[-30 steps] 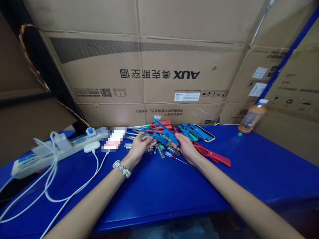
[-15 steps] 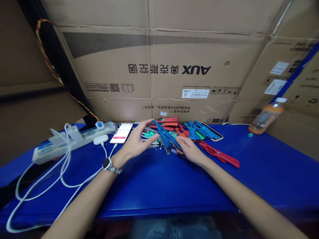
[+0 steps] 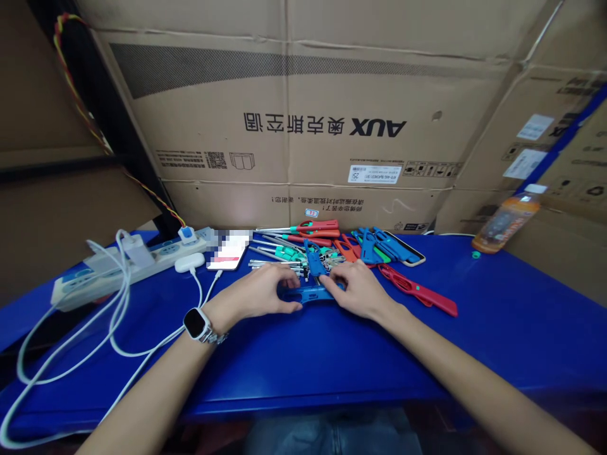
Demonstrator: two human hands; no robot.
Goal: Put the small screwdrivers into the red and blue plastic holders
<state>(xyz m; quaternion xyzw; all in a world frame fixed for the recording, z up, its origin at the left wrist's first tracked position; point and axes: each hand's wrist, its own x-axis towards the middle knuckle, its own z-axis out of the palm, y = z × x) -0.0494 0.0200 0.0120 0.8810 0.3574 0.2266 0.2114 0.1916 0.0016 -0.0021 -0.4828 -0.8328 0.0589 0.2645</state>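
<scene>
My left hand (image 3: 258, 289) is closed around the left end of a blue plastic lighter casing (image 3: 313, 294), low over the table's middle. On the same casing's right end, the thumb and fingers of my right hand (image 3: 363, 287) are closed. Just behind it is another blue casing piece (image 3: 313, 260), close to my right fingertips; I cannot tell whether they touch it. Beyond my hands lies a pile of metal lighter tubes with green parts (image 3: 279, 253). Red lighters (image 3: 315, 227) with metal tubes lie at the back of the pile.
Blue casings (image 3: 370, 246) and a phone-like edge lie back right, with a red casing (image 3: 417, 291) nearer. An orange drink bottle (image 3: 505, 221) stands farther right. At left are a lit phone (image 3: 230, 249), a power strip (image 3: 164, 253) and loose white cables (image 3: 126, 303). Cardboard (image 3: 303, 82) walls the back.
The blue casing has come down toward me and turned from slanting to nearly level. My left hand, loosely spread before, has closed on its left end. Another blue piece now shows behind it.
</scene>
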